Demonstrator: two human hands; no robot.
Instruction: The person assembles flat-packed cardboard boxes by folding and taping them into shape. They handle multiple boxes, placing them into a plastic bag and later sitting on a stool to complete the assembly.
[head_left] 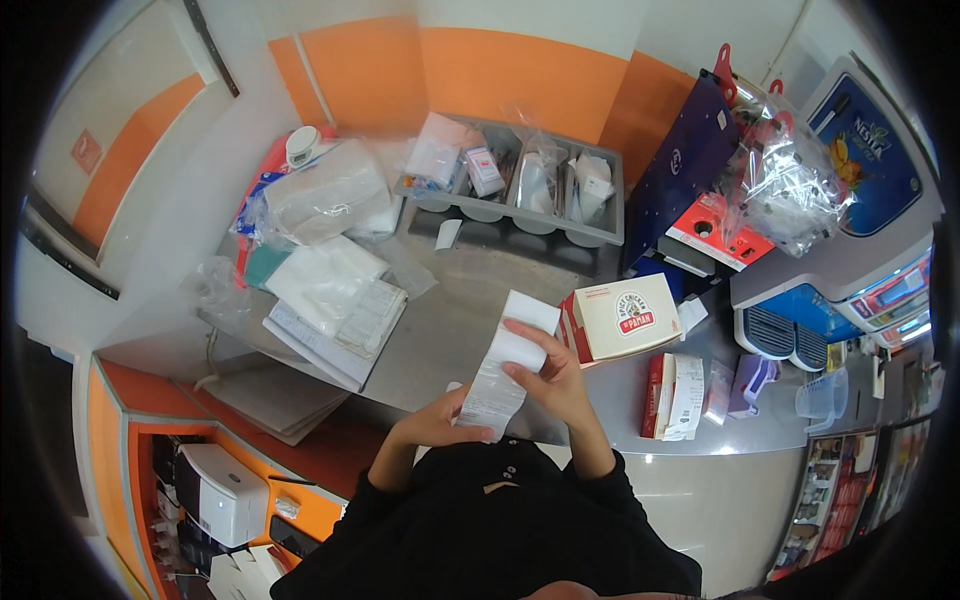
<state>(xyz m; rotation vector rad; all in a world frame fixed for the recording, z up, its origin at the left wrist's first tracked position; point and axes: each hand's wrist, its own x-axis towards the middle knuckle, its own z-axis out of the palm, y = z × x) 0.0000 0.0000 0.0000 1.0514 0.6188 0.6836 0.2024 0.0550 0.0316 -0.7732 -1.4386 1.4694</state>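
Note:
A long white paper receipt (492,388) is stretched at a slant between my hands, just above the front edge of the metal counter. My left hand (440,420) is closed on its lower, printed end. Higher up, my right hand (548,378) pinches the receipt between thumb and fingers, and a blank white part sticks out beyond them. Right of my right hand stands a cream and red cardboard food box (622,318). A smaller red box (657,395) with a printed slip (686,398) on it stands nearer the counter's front right.
A grey compartment tray (572,228) with packets stands at the back. Plastic bags (330,200) and stacked papers (345,335) cover the counter's left. A drink dispenser (870,150), a dark blue stand (675,160) and a clear cup (822,395) are at right. A white printer (225,492) sits lower left.

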